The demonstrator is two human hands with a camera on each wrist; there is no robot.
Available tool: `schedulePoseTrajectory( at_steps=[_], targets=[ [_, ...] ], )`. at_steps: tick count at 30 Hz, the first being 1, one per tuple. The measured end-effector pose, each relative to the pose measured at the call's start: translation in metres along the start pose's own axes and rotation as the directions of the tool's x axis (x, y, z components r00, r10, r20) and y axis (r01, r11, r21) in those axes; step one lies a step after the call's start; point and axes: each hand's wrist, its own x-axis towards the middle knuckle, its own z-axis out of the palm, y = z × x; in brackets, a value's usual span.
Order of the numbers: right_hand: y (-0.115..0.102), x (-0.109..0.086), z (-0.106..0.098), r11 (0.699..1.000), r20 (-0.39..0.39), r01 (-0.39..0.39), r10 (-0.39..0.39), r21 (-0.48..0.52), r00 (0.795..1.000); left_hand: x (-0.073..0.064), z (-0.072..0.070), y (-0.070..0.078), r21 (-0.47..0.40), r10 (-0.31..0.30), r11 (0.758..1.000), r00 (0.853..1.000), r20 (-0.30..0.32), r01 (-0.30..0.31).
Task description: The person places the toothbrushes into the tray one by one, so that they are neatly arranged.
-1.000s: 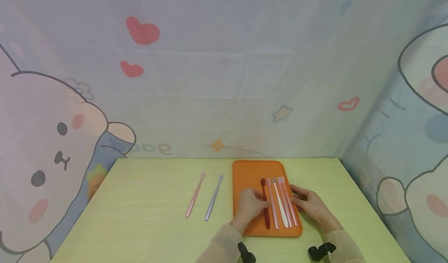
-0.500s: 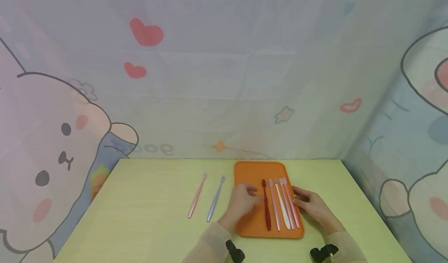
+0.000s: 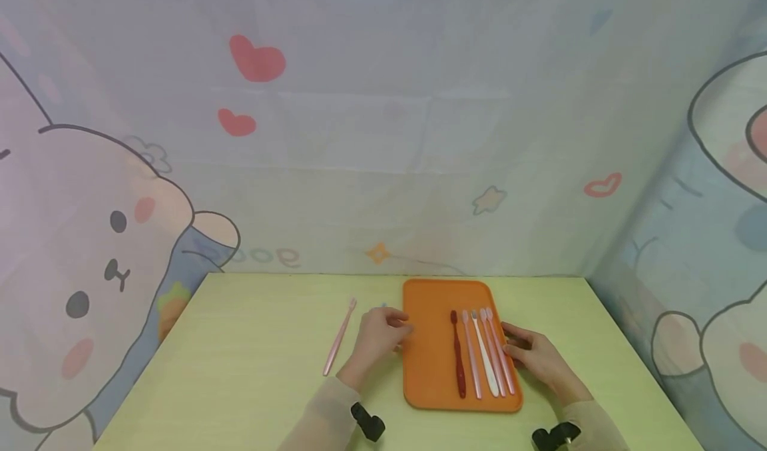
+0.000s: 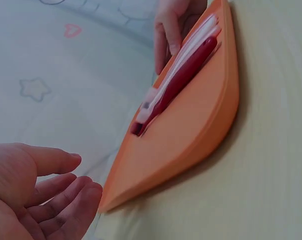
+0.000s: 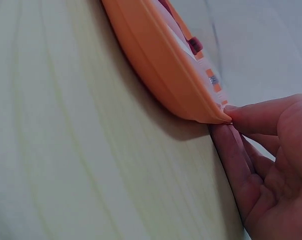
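An orange tray (image 3: 428, 371) lies on the table with several toothbrushes side by side in its right half. A dark red toothbrush (image 3: 458, 358) is leftmost there, beside a white toothbrush (image 3: 487, 358) and pink ones. My right hand (image 3: 539, 358) pinches the tray's right rim, thumb on top, as the right wrist view shows. Left of the tray, my left hand (image 3: 377, 341) hovers with loosely bent fingers and nothing between them. It covers the blue toothbrush, of which only the head tip (image 3: 384, 305) shows. A pink toothbrush (image 3: 339, 338) lies farther left.
The pale yellow table (image 3: 252, 358) ends at a printed cloth backdrop (image 3: 383, 138) behind it. Another cloth side (image 3: 689, 238) rises at the right. Each wrist wears a small black camera mount (image 3: 367, 422).
My left hand has left the dark red toothbrush and moved left, off the tray and over the blue toothbrush. My right hand stays at the tray's rim. The head view has shifted slightly.
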Motion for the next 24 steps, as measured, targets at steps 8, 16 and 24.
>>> schedulePoseTrajectory(
  at_steps=[8,16,24],
  targets=[
    [-0.001,-0.001,-0.001,0.999,0.014,0.02,-0.021,0.025,1.0,-0.003,-0.036,-0.014,0.046,-0.037,0.998,0.999,-0.038,0.039],
    [0.0,-0.002,-0.002,0.999,0.015,0.031,-0.031,0.038,0.999,-0.008,-0.068,-0.026,0.027,-0.07,0.997,0.992,-0.105,0.073],
    [0.001,-0.001,0.0,0.998,0.018,0.04,-0.041,0.042,0.999,-0.011,-0.095,-0.042,0.058,-0.105,0.992,0.982,-0.159,0.115]
  ],
)
